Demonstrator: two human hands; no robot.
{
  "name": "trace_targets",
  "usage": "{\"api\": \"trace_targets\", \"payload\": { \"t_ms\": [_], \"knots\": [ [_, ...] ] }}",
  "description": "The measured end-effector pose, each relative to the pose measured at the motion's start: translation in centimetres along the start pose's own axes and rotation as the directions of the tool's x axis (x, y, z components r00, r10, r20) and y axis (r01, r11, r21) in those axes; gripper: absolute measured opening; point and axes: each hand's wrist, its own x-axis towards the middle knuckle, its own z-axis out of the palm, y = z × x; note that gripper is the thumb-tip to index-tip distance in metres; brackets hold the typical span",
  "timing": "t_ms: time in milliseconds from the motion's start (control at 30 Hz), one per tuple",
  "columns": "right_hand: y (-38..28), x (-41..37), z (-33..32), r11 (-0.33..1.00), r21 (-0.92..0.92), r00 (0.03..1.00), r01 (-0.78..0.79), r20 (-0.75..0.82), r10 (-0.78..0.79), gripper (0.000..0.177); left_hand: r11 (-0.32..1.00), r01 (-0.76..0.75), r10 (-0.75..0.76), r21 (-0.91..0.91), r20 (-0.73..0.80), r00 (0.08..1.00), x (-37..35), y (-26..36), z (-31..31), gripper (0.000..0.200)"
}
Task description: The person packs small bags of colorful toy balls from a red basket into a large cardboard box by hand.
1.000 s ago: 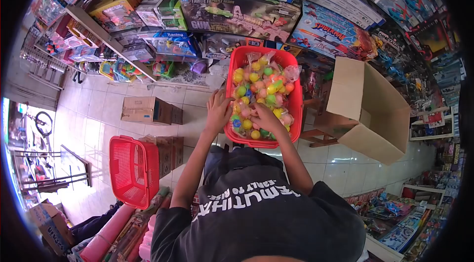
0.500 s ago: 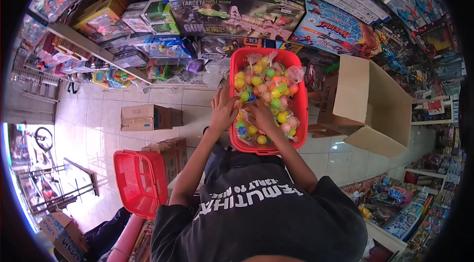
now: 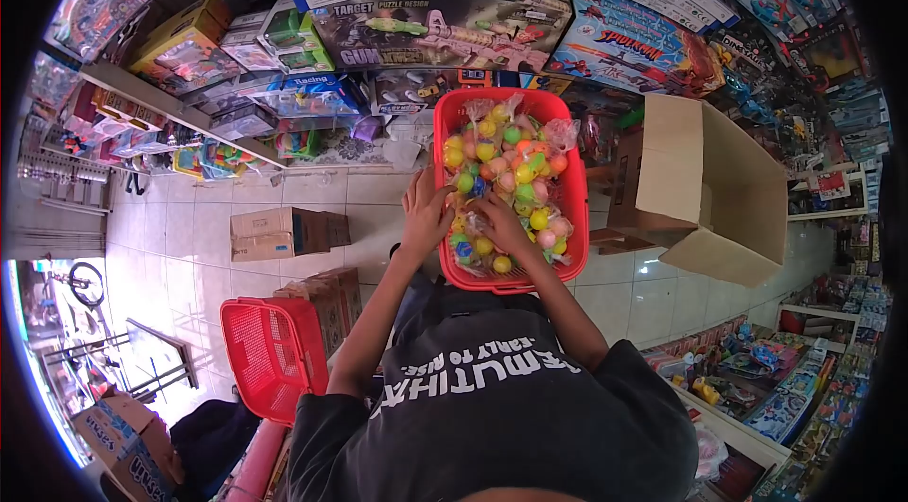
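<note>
A red plastic basket [image 3: 579, 209] stands in front of me, filled with small yellow, green, pink, orange and blue balls [image 3: 526, 171] in clear plastic bags. My left hand [image 3: 426, 215] is at the basket's left rim, its fingers stretched out and apart, the inner ones reaching over the edge toward the bags. Inside the basket, my right hand [image 3: 503, 221] has its fingers curled on a clear plastic bag [image 3: 480, 218] of balls, close to a blue piece [image 3: 479, 187]. Its fingertips are partly hidden among the bags.
An open cardboard box [image 3: 709, 190] stands to the right. Small closed cartons [image 3: 284, 233] and another red basket [image 3: 274, 355] sit on the left. Boxed toys [image 3: 440, 34] fill the shelves ahead; more toys [image 3: 757, 370] lie on the lower right shelf.
The view has shifted slightly. Both hands stay at nearly the same places on the basket, with small finger movements among the bags.
</note>
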Motion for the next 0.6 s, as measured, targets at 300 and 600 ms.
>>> {"api": "trace_targets", "payload": {
  "t_ms": [300, 600],
  "knots": [
    [-2.5, 0.8, -4.4, 0.981, 0.191, 0.999, 0.04, -0.032, -0.035, 0.042, 0.99, -0.138, 0.139, -0.024, 0.04, 0.99, -0.1, 2.2, -3.1, 0.041],
    [-4.7, 1.7, -6.1, 0.934, 0.332, 0.991, 0.128, -0.066, -0.112, 0.045, 0.592, 0.295, -0.157, -0.75, 0.252, 0.955, 0.9, 5.0, -2.8, 0.059]
  ]
}}
